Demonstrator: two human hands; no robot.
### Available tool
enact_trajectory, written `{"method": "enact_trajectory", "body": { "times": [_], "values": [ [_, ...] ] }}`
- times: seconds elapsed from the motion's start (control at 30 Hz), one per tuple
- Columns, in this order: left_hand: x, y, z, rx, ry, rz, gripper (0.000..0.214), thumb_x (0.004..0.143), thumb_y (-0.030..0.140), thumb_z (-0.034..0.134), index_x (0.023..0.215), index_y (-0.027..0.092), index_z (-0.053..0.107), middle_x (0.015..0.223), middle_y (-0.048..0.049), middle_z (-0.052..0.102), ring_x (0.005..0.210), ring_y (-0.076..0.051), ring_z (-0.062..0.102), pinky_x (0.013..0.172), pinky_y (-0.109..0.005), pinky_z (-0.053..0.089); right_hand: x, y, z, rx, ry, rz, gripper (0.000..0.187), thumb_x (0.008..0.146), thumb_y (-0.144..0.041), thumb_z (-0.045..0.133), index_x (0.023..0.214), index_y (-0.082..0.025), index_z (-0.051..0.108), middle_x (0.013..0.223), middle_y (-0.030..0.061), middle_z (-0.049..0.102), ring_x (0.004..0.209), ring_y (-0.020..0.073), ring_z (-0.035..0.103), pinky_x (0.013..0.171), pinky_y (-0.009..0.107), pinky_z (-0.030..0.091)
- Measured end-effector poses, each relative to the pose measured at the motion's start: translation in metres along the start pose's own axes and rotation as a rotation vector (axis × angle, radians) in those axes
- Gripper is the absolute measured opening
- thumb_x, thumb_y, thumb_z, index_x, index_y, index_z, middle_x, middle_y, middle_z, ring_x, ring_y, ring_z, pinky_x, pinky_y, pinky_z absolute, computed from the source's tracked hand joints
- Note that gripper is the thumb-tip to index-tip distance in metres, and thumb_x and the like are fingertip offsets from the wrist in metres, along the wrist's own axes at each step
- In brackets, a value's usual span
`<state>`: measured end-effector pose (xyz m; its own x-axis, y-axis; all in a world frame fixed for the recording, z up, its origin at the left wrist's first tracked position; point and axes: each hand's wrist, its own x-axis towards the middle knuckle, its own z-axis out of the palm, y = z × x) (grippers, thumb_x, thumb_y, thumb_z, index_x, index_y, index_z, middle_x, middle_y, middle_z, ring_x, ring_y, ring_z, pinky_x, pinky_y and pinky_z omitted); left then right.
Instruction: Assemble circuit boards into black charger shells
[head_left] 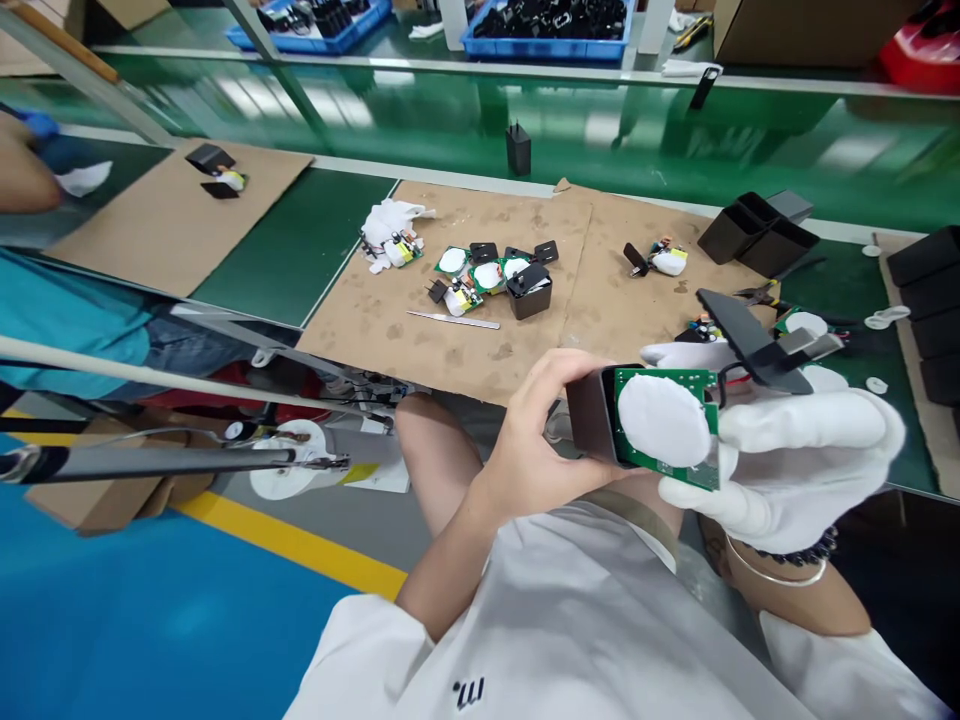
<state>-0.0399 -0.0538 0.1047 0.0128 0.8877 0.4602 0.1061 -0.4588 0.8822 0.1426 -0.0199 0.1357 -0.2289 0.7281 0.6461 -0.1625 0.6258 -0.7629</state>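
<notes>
My bare left hand (529, 440) grips a black charger housing (591, 415), its mouth turned right. Partly inside that mouth is a green circuit board (709, 385) bearing a round white pad (664, 420). My right hand (810, 450), in a white glove, is closed on the board's outer end. Above the right fingers sits a black end cap (750, 335), which a dark wire appears to join to the board. On the cardboard ahead lie several loose boards (487, 275), a partly filled charger housing (530, 292) and metal tweezers (454, 320).
Empty black housings (757, 232) stand at the right, with more stacked housings (930, 310) beyond. A charger (518, 148) rests on the green conveyor (420, 110). Blue trays (547, 45) of black parts sit behind. At left, another person's arm (26, 165) shows.
</notes>
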Motion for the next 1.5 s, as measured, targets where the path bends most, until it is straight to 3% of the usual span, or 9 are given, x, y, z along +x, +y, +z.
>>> {"method": "enact_trajectory", "body": {
  "times": [0.13,0.3,0.5,0.67,0.83,1.07,1.23,1.37,1.5],
  "values": [
    [0.000,0.000,-0.002,0.000,-0.015,0.016,0.061,0.070,0.036,0.091,0.121,0.022,0.061,0.116,-0.0088,0.064,0.110,-0.025,0.061,0.096,-0.035,0.051,0.003,-0.002,0.001,-0.067,-0.085,-0.056,0.054,0.064,-0.007,0.090,0.111,-0.029,0.076,0.076,-0.0055,0.077,0.064,0.0188,0.074,0.086,0.038,0.065],
    [0.000,-0.001,-0.003,-0.008,-0.023,0.022,0.060,0.071,0.032,0.090,0.122,0.022,0.061,0.118,-0.0087,0.062,0.114,-0.025,0.060,0.098,-0.034,0.049,0.003,-0.001,0.001,-0.061,-0.150,0.007,0.044,0.068,-0.006,0.087,0.106,-0.027,0.076,0.078,-0.0022,0.077,0.069,0.0186,0.075,0.085,0.035,0.066],
    [0.000,-0.002,-0.003,-0.017,-0.016,0.058,0.059,0.072,0.031,0.089,0.122,0.022,0.061,0.118,-0.0095,0.062,0.114,-0.025,0.059,0.099,-0.035,0.049,0.004,0.002,0.003,-0.065,-0.089,-0.081,0.051,0.061,-0.019,0.094,0.108,-0.029,0.076,0.072,-0.0029,0.076,0.080,0.0250,0.076,0.095,0.045,0.063],
    [0.000,-0.001,-0.003,-0.003,-0.014,0.058,0.055,0.073,0.029,0.087,0.121,0.022,0.061,0.117,-0.0099,0.063,0.114,-0.026,0.060,0.098,-0.036,0.050,0.003,0.003,0.004,-0.064,-0.062,-0.061,0.052,0.059,-0.016,0.094,0.107,-0.029,0.077,0.078,-0.0028,0.077,0.087,0.0240,0.077,0.099,0.039,0.061],
    [-0.001,-0.005,-0.002,-0.026,-0.020,0.069,0.054,0.073,0.019,0.083,0.122,0.022,0.060,0.118,-0.0094,0.061,0.114,-0.025,0.059,0.098,-0.035,0.050,0.001,0.001,0.004,-0.093,-0.086,-0.056,0.044,0.064,-0.015,0.092,0.104,-0.028,0.077,0.073,-0.0047,0.075,0.059,0.0177,0.073,0.088,0.034,0.064],
    [-0.002,-0.010,0.001,-0.019,-0.014,0.097,0.053,0.075,0.020,0.080,0.124,0.023,0.059,0.120,-0.0102,0.061,0.115,-0.026,0.059,0.095,-0.035,0.051,0.001,-0.002,0.007,-0.045,-0.095,-0.044,0.050,0.065,-0.007,0.088,0.109,-0.027,0.077,0.076,-0.0012,0.076,0.065,0.0217,0.076,0.072,0.035,0.068],
    [-0.001,-0.010,0.001,0.000,-0.012,0.084,0.052,0.075,0.024,0.080,0.124,0.023,0.059,0.119,-0.0106,0.062,0.114,-0.027,0.059,0.094,-0.036,0.051,0.002,0.000,0.005,-0.066,-0.125,-0.070,0.054,0.063,-0.010,0.090,0.112,-0.030,0.076,0.075,-0.0026,0.075,0.062,0.0217,0.074,0.073,0.039,0.067],
    [0.000,-0.010,0.001,-0.019,-0.011,0.091,0.052,0.075,0.020,0.079,0.123,0.023,0.059,0.119,-0.0100,0.063,0.115,-0.026,0.059,0.095,-0.035,0.051,0.003,0.001,0.001,-0.107,-0.150,-0.061,0.050,0.062,-0.006,0.089,0.105,-0.028,0.076,0.083,-0.0006,0.076,0.085,0.0237,0.077,0.090,0.037,0.065],
    [0.001,-0.009,0.001,0.003,-0.025,0.064,0.050,0.077,0.026,0.080,0.122,0.023,0.059,0.120,-0.0103,0.063,0.114,-0.027,0.060,0.093,-0.036,0.052,0.004,0.001,-0.002,-0.067,-0.209,-0.029,0.048,0.061,-0.006,0.089,0.102,-0.027,0.077,0.105,0.0040,0.076,0.112,0.0296,0.072,0.087,0.039,0.067]
  ]
}}
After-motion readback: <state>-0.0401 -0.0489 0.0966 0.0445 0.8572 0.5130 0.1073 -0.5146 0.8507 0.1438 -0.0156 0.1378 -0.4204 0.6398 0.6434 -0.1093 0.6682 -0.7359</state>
